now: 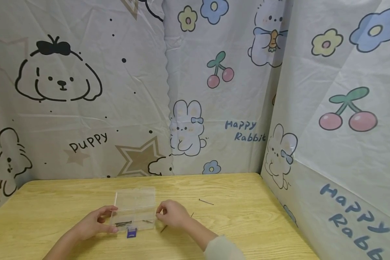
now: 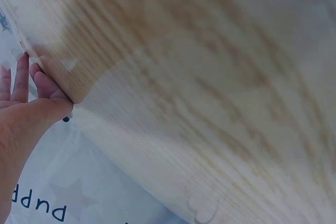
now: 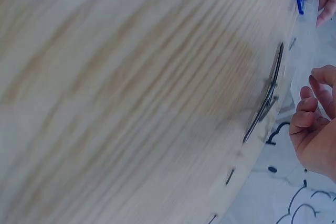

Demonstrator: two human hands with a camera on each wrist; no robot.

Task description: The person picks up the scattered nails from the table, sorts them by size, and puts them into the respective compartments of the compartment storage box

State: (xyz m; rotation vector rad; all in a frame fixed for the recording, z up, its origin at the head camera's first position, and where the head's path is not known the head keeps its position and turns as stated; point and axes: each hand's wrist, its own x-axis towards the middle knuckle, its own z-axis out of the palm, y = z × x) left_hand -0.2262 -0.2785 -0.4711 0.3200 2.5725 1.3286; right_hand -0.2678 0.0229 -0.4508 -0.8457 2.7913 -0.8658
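Note:
A clear plastic box [image 1: 134,199] with its lid raised lies on the table, a blue latch [image 1: 131,233] at its front. Several dark nails [image 1: 123,223] lie in its left part, with more nails [image 1: 147,221] at the right. My left hand [image 1: 92,222] holds the box's left side between thumb and fingers. Just by the right wall hovers my right hand [image 1: 173,213], fingers bent and thumb close to the index fingertip; I cannot tell whether something small is pinched there. Loose nails [image 3: 268,95] lie on the table below and beside the right hand.
Farther right on the wooden table [image 1: 247,216] lies a single nail [image 1: 206,201]. Printed cloth [image 1: 133,90] with cartoon animals hangs along the back edge. A similar cloth [image 1: 344,151] hangs along the right side.

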